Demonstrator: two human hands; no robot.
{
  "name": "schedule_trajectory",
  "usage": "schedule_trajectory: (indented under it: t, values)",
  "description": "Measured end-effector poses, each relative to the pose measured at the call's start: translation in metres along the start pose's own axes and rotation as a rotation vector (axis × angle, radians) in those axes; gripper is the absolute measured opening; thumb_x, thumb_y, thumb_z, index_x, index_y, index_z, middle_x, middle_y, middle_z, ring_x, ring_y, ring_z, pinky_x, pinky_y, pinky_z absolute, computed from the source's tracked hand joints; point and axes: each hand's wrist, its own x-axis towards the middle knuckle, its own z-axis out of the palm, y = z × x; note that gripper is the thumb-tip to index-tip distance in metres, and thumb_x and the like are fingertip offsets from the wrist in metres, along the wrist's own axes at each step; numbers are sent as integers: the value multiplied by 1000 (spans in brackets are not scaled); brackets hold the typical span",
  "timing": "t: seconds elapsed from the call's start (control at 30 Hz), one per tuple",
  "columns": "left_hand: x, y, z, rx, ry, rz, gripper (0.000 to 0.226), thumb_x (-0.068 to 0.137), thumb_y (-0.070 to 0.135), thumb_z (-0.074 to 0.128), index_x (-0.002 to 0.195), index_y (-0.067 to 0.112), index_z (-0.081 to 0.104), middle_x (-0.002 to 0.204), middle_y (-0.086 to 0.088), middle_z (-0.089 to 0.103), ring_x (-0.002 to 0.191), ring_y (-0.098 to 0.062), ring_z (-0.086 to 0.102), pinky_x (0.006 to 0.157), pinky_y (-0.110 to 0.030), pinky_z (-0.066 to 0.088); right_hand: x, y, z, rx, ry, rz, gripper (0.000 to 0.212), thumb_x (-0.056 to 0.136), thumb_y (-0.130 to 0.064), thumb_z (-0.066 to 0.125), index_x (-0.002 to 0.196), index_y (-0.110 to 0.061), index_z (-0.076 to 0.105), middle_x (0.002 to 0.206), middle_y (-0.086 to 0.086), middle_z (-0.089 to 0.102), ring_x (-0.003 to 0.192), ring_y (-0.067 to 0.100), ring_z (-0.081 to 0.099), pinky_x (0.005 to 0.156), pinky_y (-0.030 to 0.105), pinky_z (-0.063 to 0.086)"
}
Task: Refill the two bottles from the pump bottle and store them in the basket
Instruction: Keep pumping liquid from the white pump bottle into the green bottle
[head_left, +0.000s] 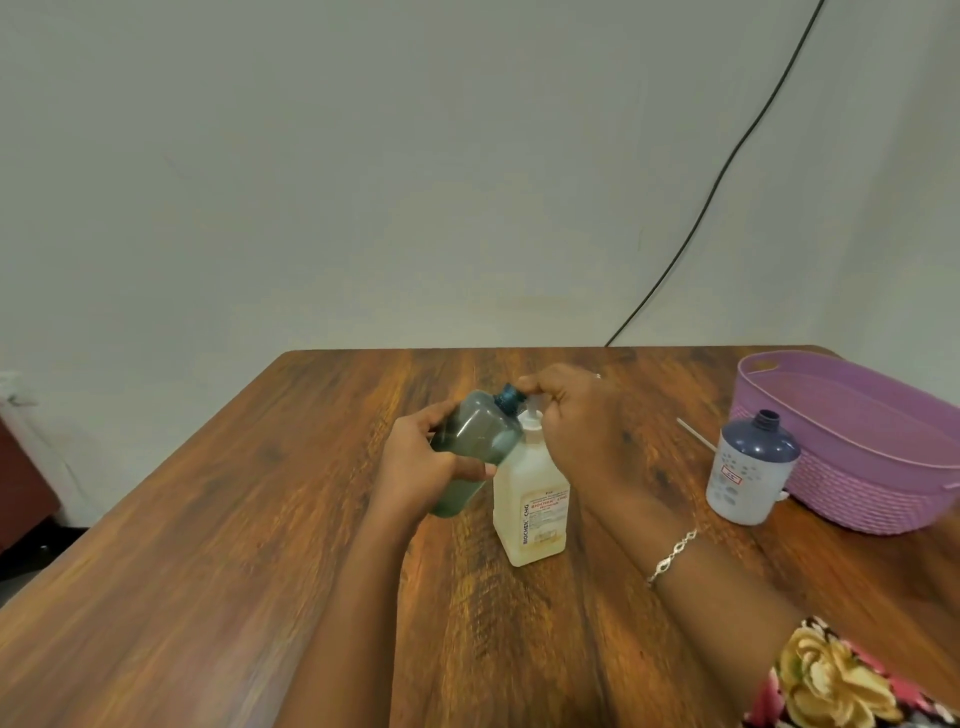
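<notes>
My left hand (421, 462) grips a translucent green bottle (475, 441), tilted so its open dark neck points up and right against the pump spout. The white pump bottle (532, 499) with a red-lettered label stands upright mid-table. My right hand (576, 421) sits over its pump head, fingers curled down around it; the pump head is mostly hidden. A second bottle (750, 467), white with a dark blue shoulder and open neck, stands upright to the right, just in front of the purple basket (883, 499).
The wooden table (234, 545) runs to a pale wall at the back. A thin white stick (696, 433) lies between the basket and the pump bottle. A black cable (717, 187) hangs down the wall. A dark cabinet stands off the left edge.
</notes>
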Motion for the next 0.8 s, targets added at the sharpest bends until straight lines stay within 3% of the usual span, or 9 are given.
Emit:
schedule_trajectory:
  t: [0.17, 0.43, 0.6, 0.8]
  values:
    - [-4, -8, 3, 0, -14, -15, 65, 60, -2, 80, 119, 16, 60, 93, 15, 59, 83, 0, 53, 63, -19, 39, -14, 10, 9, -42, 65, -78, 22, 67, -1, 52, 75, -4, 72, 73, 5, 70, 68, 21, 64, 65, 24, 47]
    - [1, 1, 1, 8, 3, 10, 70, 57, 1, 82, 122, 15, 59, 101, 8, 61, 89, -7, 55, 70, -26, 44, 7, -1, -3, 13, -51, 16, 31, 73, -1, 43, 80, -2, 73, 78, 9, 71, 73, 22, 62, 71, 35, 51]
    - [-2, -4, 1, 17, -12, 4, 65, 59, -1, 80, 119, 15, 59, 95, 13, 58, 84, -1, 52, 64, -20, 39, -11, 4, 7, 5, 69, -78, 34, 75, -17, 40, 73, -4, 72, 70, 5, 69, 65, 19, 63, 61, 28, 50]
    - [-4, -7, 3, -9, -14, -20, 58, 61, -2, 79, 110, 21, 59, 92, 14, 58, 83, -2, 53, 63, -21, 39, -14, 9, 10, -5, 27, -47, 23, 70, 1, 52, 78, -5, 73, 74, 4, 69, 68, 22, 63, 62, 35, 53]
